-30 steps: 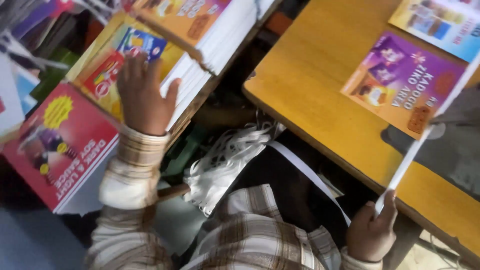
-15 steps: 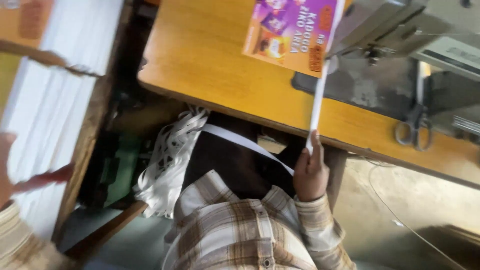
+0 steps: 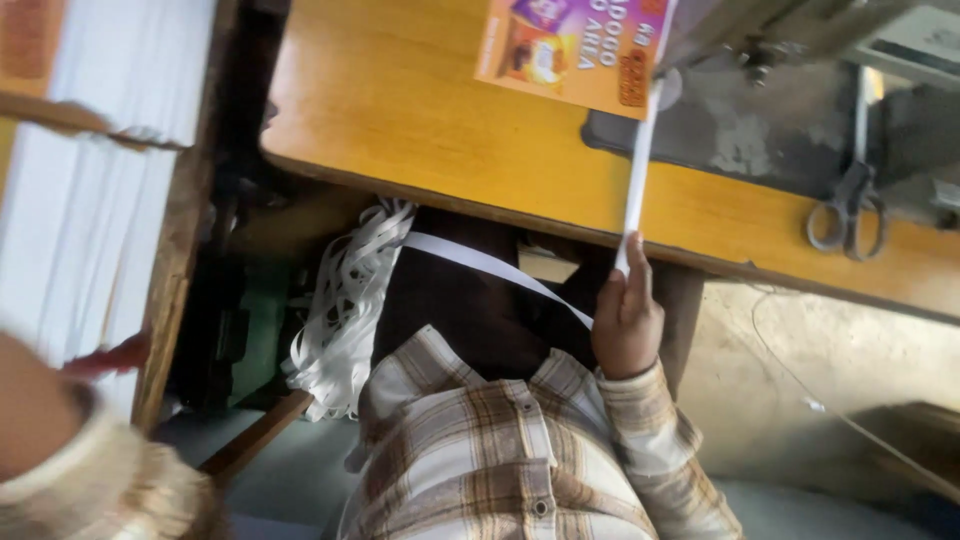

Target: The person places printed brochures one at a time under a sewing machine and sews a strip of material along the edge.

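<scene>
Change: left hand (image 3: 30, 400) has left the book stack, now blurred at frame edge, grip cannot be told | right hand (image 3: 628, 315) keeps pinching white strip (image 3: 638, 180), running from sewing machine (image 3: 800, 30) over table (image 3: 400, 120) edge.

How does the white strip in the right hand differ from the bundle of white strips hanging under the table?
The white strip is single, straight and taut, running up from the right hand across the table edge. The bundle of white strips is many strips, loose and looped, hanging below the table beside the lap. The single strip is pinched by fingers; the bundle is held by no hand. Both are white, narrow and flat.
</scene>
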